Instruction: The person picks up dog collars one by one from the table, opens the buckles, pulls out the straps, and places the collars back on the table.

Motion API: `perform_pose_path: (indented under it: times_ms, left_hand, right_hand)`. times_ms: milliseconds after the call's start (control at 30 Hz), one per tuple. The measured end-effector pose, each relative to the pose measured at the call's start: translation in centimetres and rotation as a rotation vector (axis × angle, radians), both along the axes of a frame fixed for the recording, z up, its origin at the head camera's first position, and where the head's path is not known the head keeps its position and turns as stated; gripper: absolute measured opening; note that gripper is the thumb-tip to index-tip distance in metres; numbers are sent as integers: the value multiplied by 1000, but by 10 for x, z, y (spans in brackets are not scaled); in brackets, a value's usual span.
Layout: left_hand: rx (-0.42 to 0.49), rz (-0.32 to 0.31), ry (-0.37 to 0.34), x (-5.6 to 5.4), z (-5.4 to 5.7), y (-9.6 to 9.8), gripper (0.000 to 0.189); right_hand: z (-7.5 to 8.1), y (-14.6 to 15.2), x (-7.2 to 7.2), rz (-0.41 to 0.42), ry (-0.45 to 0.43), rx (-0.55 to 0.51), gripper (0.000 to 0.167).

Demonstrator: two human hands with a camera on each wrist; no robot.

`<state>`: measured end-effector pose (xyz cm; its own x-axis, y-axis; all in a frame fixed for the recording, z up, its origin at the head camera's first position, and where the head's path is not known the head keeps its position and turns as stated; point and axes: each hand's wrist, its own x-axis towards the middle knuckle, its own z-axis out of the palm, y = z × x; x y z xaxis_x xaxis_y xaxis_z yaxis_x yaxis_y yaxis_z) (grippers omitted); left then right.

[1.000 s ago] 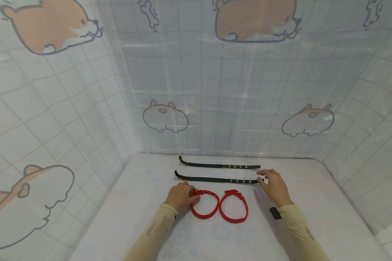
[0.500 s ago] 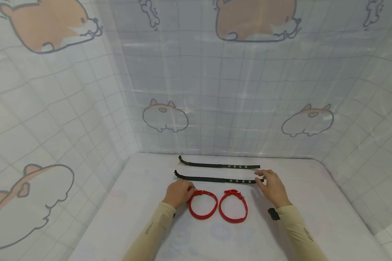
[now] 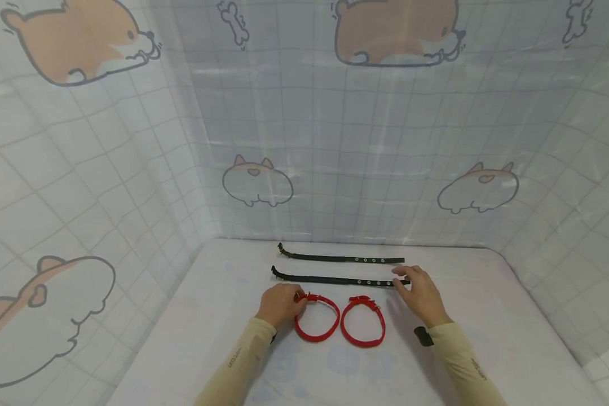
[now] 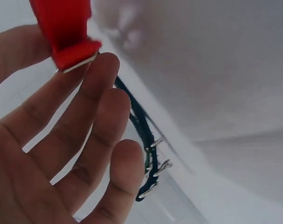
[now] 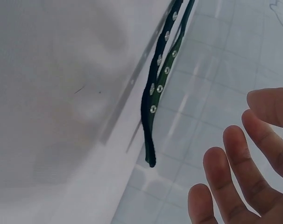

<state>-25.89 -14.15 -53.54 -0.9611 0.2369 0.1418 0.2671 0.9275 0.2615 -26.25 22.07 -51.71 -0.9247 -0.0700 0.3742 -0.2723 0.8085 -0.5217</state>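
In the head view, two red collars (image 3: pixel 362 342) (image 3: pixel 317 338) lie buckled into loops, side by side, on the white table. My left hand (image 3: pixel 279 304) pinches the left loop near its buckle. The left wrist view shows the red strap (image 4: pixel 67 23) and its metal fitting between thumb and fingers, the other fingers loosely bent. My right hand (image 3: pixel 422 293) holds nothing; its relaxed fingers hover by the punched end of the nearer dark collar (image 3: pixel 325 279). In the right wrist view, the fingers (image 5: pixel 218 172) are apart from the dark straps (image 5: pixel 153 100).
Behind the nearer strap, a second dark collar (image 3: pixel 320 257) lies straight, its buckle end to the left. Patterned curtains (image 3: pixel 335 124) enclose the white table (image 3: pixel 193 349) at the back and sides. A black wrist device (image 3: pixel 424 336) sits below the right wrist.
The left red collar has slid slightly left with my left hand, then a little back to the right. My right hand has drifted slightly left. The dark collars have stayed put.
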Motion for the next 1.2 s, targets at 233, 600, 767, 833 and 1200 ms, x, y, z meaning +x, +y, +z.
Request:
perform_pose_path:
  times_ms: [233, 600, 767, 833, 1200]
  left_hand:
    - [175, 0, 22, 3, 8, 0, 20]
    - [432, -73, 70, 6, 21, 12, 27]
    - [464, -73, 141, 6, 31, 18, 33]
    - [472, -75, 172, 6, 34, 20, 34]
    - [455, -194, 167, 11, 46, 34, 41]
  right_hand:
    - [7, -4, 6, 31, 31, -17, 28]
    - [11, -17, 10, 144, 71, -36, 31]
    - [14, -28, 11, 207, 100, -59, 34]
    - [15, -32, 12, 228, 98, -55, 35]
    - [22, -59, 24, 362, 46, -57, 46]
